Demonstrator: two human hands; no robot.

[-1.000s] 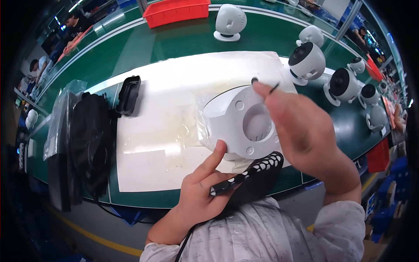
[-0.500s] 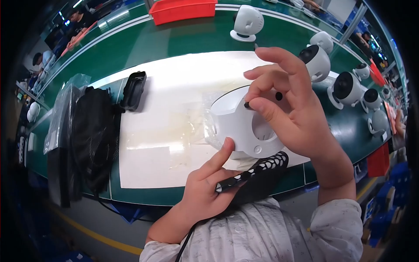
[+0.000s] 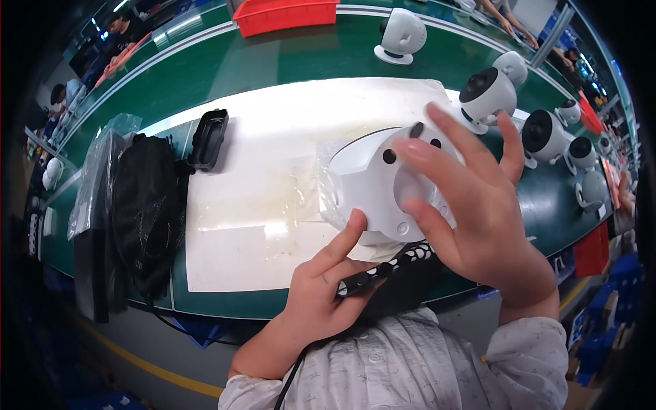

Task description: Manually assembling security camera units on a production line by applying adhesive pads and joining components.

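Fingers of the right hand are spread wide, blurred, over the right side of a tilted white shell, with no clear hold on anything. Two dark pads show on the shell; whether a third dark spot sits on it or on a fingertip I cannot tell. The left hand is closed on a spotted strip near the front edge of the green bench, one outstretched finger touching the shell's lower left edge. The shell stands over the right part of a white board, whose wide stretch runs left to a black tray beside a black mesh bag. Round white devices hem in the right; a red bin rests at the far edge.
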